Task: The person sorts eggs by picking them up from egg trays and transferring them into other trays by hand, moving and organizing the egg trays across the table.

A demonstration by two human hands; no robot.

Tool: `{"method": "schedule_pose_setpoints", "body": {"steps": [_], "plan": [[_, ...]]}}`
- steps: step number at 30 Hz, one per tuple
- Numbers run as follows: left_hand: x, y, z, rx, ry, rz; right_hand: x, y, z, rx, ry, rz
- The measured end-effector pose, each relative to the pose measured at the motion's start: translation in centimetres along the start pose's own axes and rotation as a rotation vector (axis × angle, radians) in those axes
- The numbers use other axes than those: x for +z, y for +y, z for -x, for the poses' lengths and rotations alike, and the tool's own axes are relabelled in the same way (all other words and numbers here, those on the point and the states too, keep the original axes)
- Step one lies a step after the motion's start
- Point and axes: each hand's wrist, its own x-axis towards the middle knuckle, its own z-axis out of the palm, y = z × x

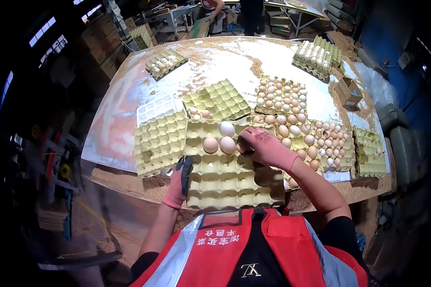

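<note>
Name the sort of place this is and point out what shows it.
Probably an egg sorting or packing workshop. Egg trays, some full and some nearly bare, cover a large worktable; loose eggs sit in them, and what look like cardboard boxes are stacked behind.

Lower centre: egg tray (220, 184), eggs (227, 145) in its upper rows, left hand (178, 179) at its left edge, right hand (269, 147) over its upper right. Upper left, on the table (115, 129): smaller tray (159, 74); upper right: stacked trays (312, 70), box (350, 97) before them.
</note>
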Motion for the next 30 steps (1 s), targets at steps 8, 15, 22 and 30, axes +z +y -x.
{"method": "schedule_pose_setpoints", "body": {"steps": [8, 15, 22, 30], "plan": [[-1.6, -1.6, -1.2, 0.063, -0.116, 0.134, 0.3, 2.8, -2.2, 0.422, 0.279, -1.194], [-2.0, 3.1, -3.7, -0.413, -0.283, 0.650, -3.0, -3.3, -4.9, 0.390, -0.107, -0.006], [0.3, 0.2, -3.1, -0.012, -0.276, 0.218, -1.1, -2.7, -0.6, 0.454, 0.178, -0.086], [-1.6, -2.4, -1.2, 0.129, -0.138, -0.146, -5.6, 4.4, 9.9, 0.702, 0.636, -0.746]]}}
